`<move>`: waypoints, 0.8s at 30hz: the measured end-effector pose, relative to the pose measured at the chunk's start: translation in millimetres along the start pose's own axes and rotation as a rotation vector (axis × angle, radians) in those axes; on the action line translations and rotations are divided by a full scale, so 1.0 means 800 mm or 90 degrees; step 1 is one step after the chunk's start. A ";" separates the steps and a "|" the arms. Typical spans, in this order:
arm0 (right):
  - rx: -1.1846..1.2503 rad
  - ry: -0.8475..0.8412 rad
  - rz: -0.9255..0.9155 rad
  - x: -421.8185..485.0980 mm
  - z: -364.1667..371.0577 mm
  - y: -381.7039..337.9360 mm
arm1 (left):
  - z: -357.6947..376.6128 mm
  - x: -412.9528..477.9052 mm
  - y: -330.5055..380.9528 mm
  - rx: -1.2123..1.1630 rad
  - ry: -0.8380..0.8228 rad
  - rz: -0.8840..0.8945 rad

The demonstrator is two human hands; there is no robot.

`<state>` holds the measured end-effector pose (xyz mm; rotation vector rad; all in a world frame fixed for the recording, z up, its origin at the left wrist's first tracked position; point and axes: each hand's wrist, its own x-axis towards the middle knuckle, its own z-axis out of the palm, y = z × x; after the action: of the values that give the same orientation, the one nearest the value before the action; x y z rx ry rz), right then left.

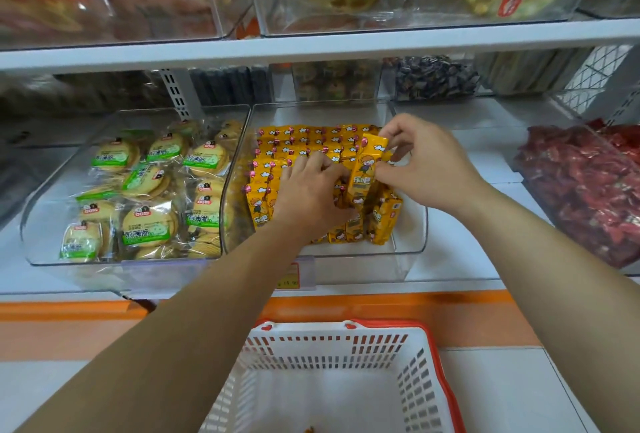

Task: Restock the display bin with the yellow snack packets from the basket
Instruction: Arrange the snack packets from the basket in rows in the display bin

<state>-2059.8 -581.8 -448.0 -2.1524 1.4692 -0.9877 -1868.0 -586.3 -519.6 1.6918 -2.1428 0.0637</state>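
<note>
**Packet, yellow: slotting into bin**

Item: packet (367,169), pinched upright between the thumb and fingertips of the right hand (429,169). Its low end is down among the packets (304,142) at the right side of the bin (414,225). The left hand (311,193) lies on the rows with fingers bent down into them. Whether it grips one or only holds the rows back cannot be told.

Handling (judged): press the rows leftward to open a gap. Feed the packet straight down, printed face matching its neighbours. Let go only once it stands by itself. The film looks slippery, so a firm pinch near the top seam should serve.

Materials:
- Packets: slim, oblong, glossy film with cartoon print and crimped ends, packed on edge in rows.
- Bin: clear rigid plastic with rounded front corners.
- Basket (329,346): white perforated plastic with a red rim, standing below the shelf. One small orange scrap shows on its floor.

Neighbours:
- Left: biscuits (149,225), round, in clear wrap with green labels.
- Right: sweets (588,190), red and crinkled.
</note>
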 end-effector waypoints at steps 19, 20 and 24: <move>-0.208 -0.069 -0.050 0.002 0.004 0.001 | -0.007 -0.004 -0.011 -0.022 -0.030 0.005; -0.208 -0.073 -0.052 0.002 0.003 0.001 | -0.009 -0.003 -0.009 -0.030 -0.034 0.002; -0.204 -0.068 -0.064 0.003 0.002 0.004 | -0.017 0.003 0.007 -0.186 -0.039 0.030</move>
<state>-2060.3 -585.3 -450.6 -2.4816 1.5689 -0.6914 -1869.9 -583.4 -505.0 1.4923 -2.1144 -0.2780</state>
